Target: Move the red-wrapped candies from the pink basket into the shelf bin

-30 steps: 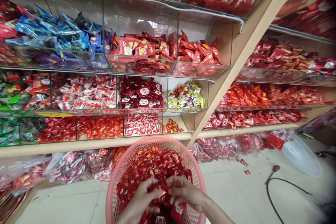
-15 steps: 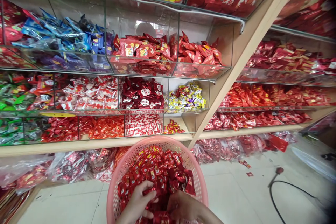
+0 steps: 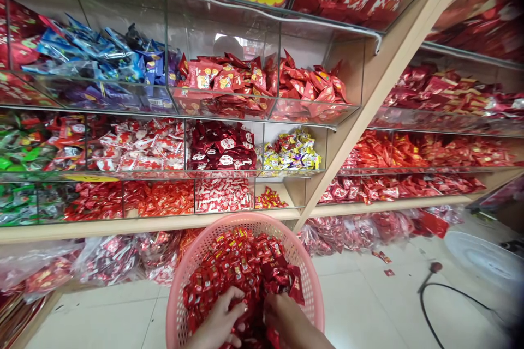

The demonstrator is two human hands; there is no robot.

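Observation:
A pink perforated plastic basket (image 3: 180, 278) stands on the floor in front of me, holding many small red wrapped candies (image 3: 233, 259). Larger dark red candy packets (image 3: 282, 277) lie in its right part. My left hand (image 3: 223, 313) reaches in from the bottom edge, its bent fingers apart among the candies. Close beside it, my right hand (image 3: 284, 316) has its fingers curled down into the dark red packets. Its fingertips are partly hidden, so what exactly it grips is hard to see.
Clear-fronted shelf bins (image 3: 223, 196) of wrapped sweets rise behind the basket. Plastic bags of candy (image 3: 108, 259) lie below the bottom board (image 3: 102, 229). A black cable (image 3: 426, 305) and a pale round lid-like object (image 3: 483, 262) are on the tiled floor at right.
My left hand has shifted slightly down and right. My right hand has turned and its fingers have drawn in. The dark red packet between my hands is less visible.

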